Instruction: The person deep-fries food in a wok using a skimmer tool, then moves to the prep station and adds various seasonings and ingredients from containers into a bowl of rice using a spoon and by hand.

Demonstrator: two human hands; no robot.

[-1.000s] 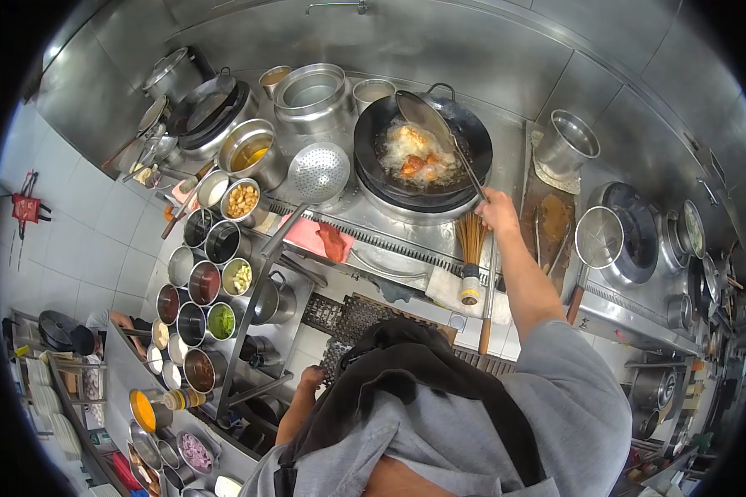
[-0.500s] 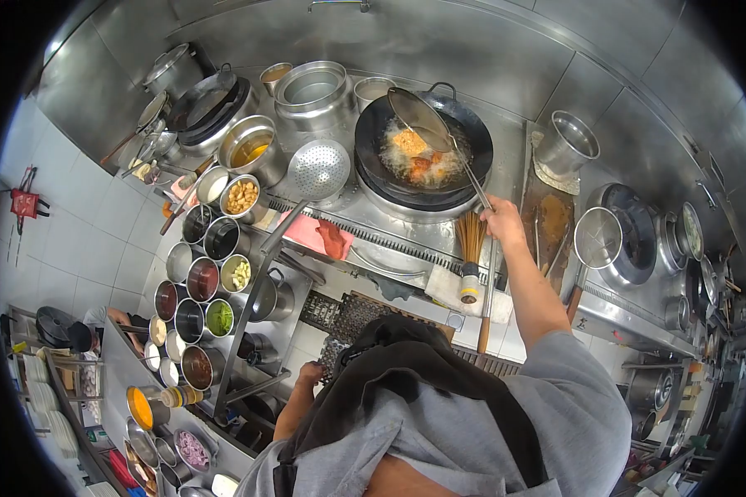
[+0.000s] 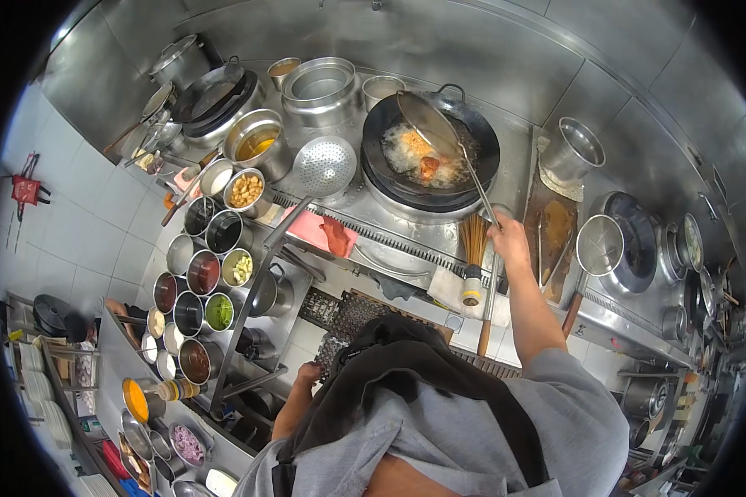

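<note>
My right hand [image 3: 509, 238] is closed around the long handle of a mesh skimmer [image 3: 428, 124]. The skimmer's round head tilts over the far side of a black wok [image 3: 375, 141], above the bubbling oil. Orange-brown pieces of food [image 3: 428, 167] fry in pale foam; I cannot make out their kind. Just left of that hand, a bamboo wok brush [image 3: 474, 248] rests at the stove's front edge. Low beside my body hangs my left hand [image 3: 309, 373], its fingers curled and nothing visible in them.
A perforated ladle [image 3: 325, 166] lies left of the wok, by a pot of yellow oil [image 3: 254, 147]. Metal tins of ingredients [image 3: 219, 312] crowd the left counter. To the right stand a steel pot [image 3: 574, 147], another strainer [image 3: 600, 244] and a second wok [image 3: 634, 248].
The view has shifted slightly. The skimmer stays over the wok in my right hand, while the food and foam in the oil have moved a little. My left hand looks unchanged.
</note>
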